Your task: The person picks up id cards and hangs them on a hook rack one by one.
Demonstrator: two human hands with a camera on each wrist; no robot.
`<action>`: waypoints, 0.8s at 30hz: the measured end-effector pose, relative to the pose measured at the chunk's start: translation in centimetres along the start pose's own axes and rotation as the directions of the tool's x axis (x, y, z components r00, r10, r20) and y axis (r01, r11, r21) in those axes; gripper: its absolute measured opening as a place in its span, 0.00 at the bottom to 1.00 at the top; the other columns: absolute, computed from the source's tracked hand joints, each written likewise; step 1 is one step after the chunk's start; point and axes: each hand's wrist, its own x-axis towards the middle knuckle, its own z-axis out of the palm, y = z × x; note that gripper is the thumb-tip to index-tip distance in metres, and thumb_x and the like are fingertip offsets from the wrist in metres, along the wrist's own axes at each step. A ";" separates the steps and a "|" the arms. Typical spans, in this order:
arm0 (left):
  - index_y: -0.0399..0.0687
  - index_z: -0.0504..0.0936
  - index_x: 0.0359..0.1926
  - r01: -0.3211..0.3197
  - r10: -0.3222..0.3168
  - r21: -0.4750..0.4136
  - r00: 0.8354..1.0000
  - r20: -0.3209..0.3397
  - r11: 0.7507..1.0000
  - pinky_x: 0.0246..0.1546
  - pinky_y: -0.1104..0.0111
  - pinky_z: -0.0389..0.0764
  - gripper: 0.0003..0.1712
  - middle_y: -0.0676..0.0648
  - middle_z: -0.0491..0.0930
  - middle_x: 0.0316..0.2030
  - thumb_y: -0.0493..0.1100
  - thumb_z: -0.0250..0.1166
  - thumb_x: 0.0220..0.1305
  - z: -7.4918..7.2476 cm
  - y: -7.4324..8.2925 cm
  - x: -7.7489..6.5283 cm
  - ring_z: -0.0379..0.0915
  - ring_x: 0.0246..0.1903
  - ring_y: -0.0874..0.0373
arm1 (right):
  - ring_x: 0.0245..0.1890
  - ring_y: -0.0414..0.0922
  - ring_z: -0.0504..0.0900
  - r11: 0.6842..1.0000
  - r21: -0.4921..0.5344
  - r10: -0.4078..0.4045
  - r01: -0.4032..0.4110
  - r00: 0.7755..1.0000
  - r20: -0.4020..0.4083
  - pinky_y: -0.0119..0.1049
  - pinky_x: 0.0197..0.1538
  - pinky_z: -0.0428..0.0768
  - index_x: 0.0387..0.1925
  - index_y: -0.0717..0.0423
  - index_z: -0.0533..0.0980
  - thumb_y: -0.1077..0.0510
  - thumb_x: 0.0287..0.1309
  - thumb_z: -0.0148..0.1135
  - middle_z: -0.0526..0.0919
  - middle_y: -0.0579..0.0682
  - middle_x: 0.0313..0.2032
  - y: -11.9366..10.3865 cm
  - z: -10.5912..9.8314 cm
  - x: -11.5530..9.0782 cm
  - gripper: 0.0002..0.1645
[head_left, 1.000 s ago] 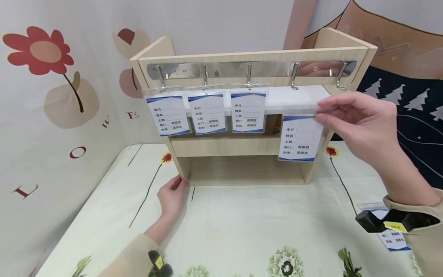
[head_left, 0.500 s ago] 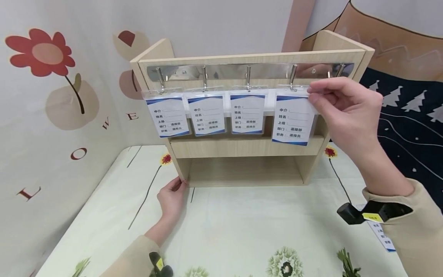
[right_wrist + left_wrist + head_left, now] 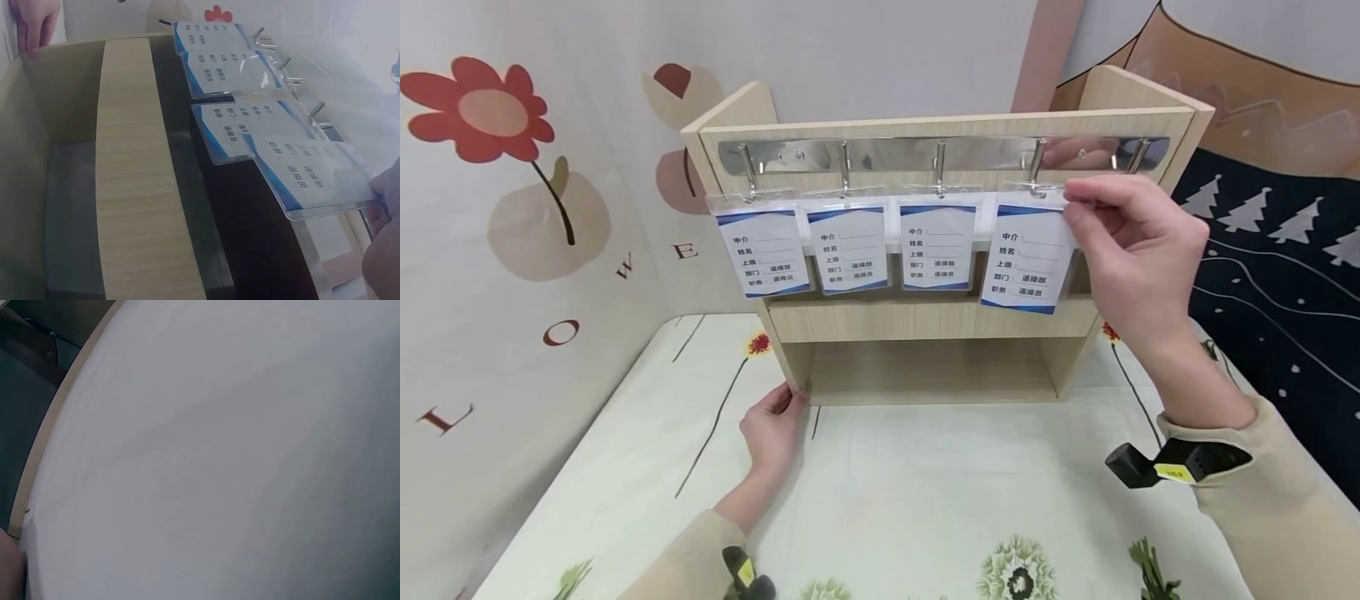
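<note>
My right hand (image 3: 1150, 258) pinches the upper right edge of a clear badge holder (image 3: 1028, 258) between thumb and forefinger. Its top strip overlaps the tip of the fourth hook (image 3: 1037, 167), and its lower end leans left, out from the rack. In the right wrist view this badge holder (image 3: 312, 172) sticks out past the others. Three similar badge holders (image 3: 767, 254) hang in a row from the hooks to the left. Low at the left, my left hand (image 3: 775, 429) grips the bottom front corner of the wooden rack (image 3: 925, 321); its fingers show over the panel edge in the right wrist view.
A fifth hook (image 3: 1137, 156) at the right end of the metal strip is partly hidden by my right hand. A pale flowered cloth (image 3: 910, 483) covers the table. Printed curtains (image 3: 880, 58) stand close behind and beside the rack.
My right hand has raised the badge holder and moved it left, up to the fourth hook; since then its lower end has swung slightly left. The left hand stays at the rack's corner.
</note>
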 end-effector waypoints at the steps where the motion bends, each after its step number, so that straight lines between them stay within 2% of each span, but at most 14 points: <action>1: 0.35 0.84 0.57 0.000 0.000 0.000 1.000 0.000 1.000 0.48 0.71 0.83 0.17 0.37 0.85 0.51 0.35 0.66 0.70 0.0 0.0 0.0 0.84 0.51 0.45 | 0.41 0.42 0.83 1.000 0.014 0.001 -0.001 1.000 -0.012 0.24 0.45 0.81 0.44 0.72 0.85 0.78 0.59 0.65 0.87 0.44 0.41 0.1 0.2 -0.1 0.11; 7: 0.35 0.83 0.58 -0.002 0.002 0.000 1.000 0.007 1.000 0.49 0.70 0.83 0.17 0.38 0.85 0.51 0.35 0.66 0.70 0.0 -0.3 0.1 0.83 0.52 0.46 | 0.48 0.48 0.80 0.995 0.098 -0.004 0.008 0.999 -0.049 0.28 0.49 0.83 0.44 0.76 0.83 0.80 0.59 0.61 0.85 0.45 0.43 0.4 1.1 -0.7 0.11; 10: 0.36 0.84 0.58 0.001 -0.001 0.001 1.000 0.005 1.000 0.50 0.67 0.82 0.17 0.38 0.85 0.52 0.35 0.65 0.70 -0.1 -0.4 0.1 0.83 0.52 0.47 | 0.48 0.49 0.80 0.992 0.126 -0.021 0.027 0.998 -0.052 0.28 0.48 0.83 0.43 0.77 0.82 0.80 0.60 0.60 0.84 0.46 0.43 0.5 1.5 -0.8 0.11; 15: 0.36 0.83 0.59 0.011 -0.011 -0.006 1.000 0.012 1.000 0.51 0.65 0.83 0.18 0.37 0.85 0.52 0.35 0.65 0.71 -0.1 -0.2 0.1 0.83 0.53 0.46 | 0.47 0.49 0.80 0.986 0.165 -0.030 0.041 0.997 -0.066 0.30 0.51 0.82 0.43 0.79 0.82 0.80 0.61 0.59 0.83 0.47 0.43 0.7 1.9 -0.9 0.10; 24: 0.36 0.83 0.59 0.020 -0.020 -0.002 1.000 0.009 1.000 0.51 0.64 0.83 0.18 0.38 0.85 0.52 0.36 0.64 0.71 0.0 -0.1 0.0 0.83 0.53 0.46 | 0.42 0.44 0.82 0.997 0.071 -0.012 0.018 0.996 -0.083 0.27 0.47 0.81 0.44 0.74 0.84 0.77 0.64 0.60 0.83 0.42 0.42 0.7 2.0 -1.0 0.10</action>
